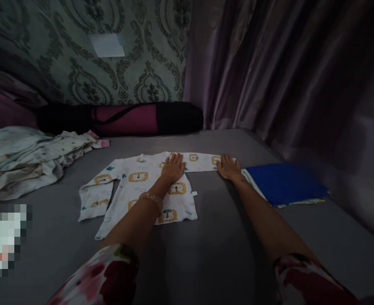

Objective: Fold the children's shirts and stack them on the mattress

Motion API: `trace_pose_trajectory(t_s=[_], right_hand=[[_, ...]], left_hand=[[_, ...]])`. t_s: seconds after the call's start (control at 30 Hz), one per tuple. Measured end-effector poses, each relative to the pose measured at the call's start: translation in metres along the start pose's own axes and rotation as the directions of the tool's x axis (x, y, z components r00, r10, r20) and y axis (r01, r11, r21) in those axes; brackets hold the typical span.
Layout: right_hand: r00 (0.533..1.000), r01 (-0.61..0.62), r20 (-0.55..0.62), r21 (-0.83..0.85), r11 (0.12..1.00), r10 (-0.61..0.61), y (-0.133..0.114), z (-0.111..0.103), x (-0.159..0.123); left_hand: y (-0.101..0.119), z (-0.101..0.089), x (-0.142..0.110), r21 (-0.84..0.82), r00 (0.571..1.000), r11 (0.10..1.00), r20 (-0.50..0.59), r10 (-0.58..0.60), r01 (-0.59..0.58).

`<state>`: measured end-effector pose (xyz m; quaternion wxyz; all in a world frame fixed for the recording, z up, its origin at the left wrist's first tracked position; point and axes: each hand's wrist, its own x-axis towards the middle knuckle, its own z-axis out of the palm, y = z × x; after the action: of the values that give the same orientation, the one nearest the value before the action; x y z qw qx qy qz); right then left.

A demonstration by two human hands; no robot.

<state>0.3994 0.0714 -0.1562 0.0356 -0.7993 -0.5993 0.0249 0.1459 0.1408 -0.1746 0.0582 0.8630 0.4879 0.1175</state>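
Home rm, likely bedrm, patterned wallpaper, long purplish curtains, grey bed-like surface w/ clothes pile

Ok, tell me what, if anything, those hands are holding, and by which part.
Nothing is gripped: the left hand lies flat on the shirt near where the outstretched sleeve begins, the right hand flat near that sleeve's end.

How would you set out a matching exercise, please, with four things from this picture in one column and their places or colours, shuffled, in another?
Things:
1. Left hand
2. Right hand
3. Bag
4. Blue cloth

Places or colours:
A. Pink in the middle, black at both ends
B. On the end of the shirt's outstretched sleeve
C. Lying to the right of the shirt
D. On the shirt's upper body, near the shoulder

Pairs: 1-D, 2-B, 3-A, 4-C
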Motion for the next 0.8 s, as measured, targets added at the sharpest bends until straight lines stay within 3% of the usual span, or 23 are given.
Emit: trace_pose_trajectory(t_s=[0.17, 0.3, 0.4, 0.5, 0.6, 0.7, 0.8], right_hand=[[0.996, -0.004, -0.094, -0.029, 1.000, 0.001, 0.009, 0.004, 0.000], [0.996, -0.009, -0.093, -0.031, 0.999, 0.006, 0.005, 0.004, 0.001], [0.997, -0.013, -0.077, -0.013, 1.000, 0.012, 0.001, -0.005, -0.001], [0.998, 0.020, -0.061, 0.027, 0.999, -0.018, -0.007, -0.017, -0.005], [0.996, 0.057, -0.070, 0.047, 0.997, -0.054, -0.030, -0.023, -0.012], [0.988, 0.133, -0.089, 0.055, 0.990, -0.128, -0.072, -0.015, -0.024], [0.927, 0.373, -0.075, 0.079, 0.925, -0.367, -0.123, -0.001, -0.043]], left_hand=[[0.005, -0.007, 0.002, -0.027, 0.999, 1.000, 0.044, -0.012, 0.013], [0.005, -0.018, -0.003, -0.106, 0.992, 0.994, 0.128, -0.020, 0.034], [-0.007, -0.032, -0.026, -0.143, 0.990, 0.990, 0.138, 0.028, -0.008], [-0.033, -0.051, -0.067, -0.156, 0.995, 0.985, 0.059, 0.086, -0.076], [-0.065, -0.068, -0.113, -0.150, 0.997, 0.985, -0.017, 0.081, -0.083], [-0.091, -0.077, -0.150, -0.122, 0.996, 0.991, -0.081, 0.044, -0.053], [-0.102, -0.077, -0.175, -0.073, 0.999, 0.997, -0.054, -0.006, 0.002]])
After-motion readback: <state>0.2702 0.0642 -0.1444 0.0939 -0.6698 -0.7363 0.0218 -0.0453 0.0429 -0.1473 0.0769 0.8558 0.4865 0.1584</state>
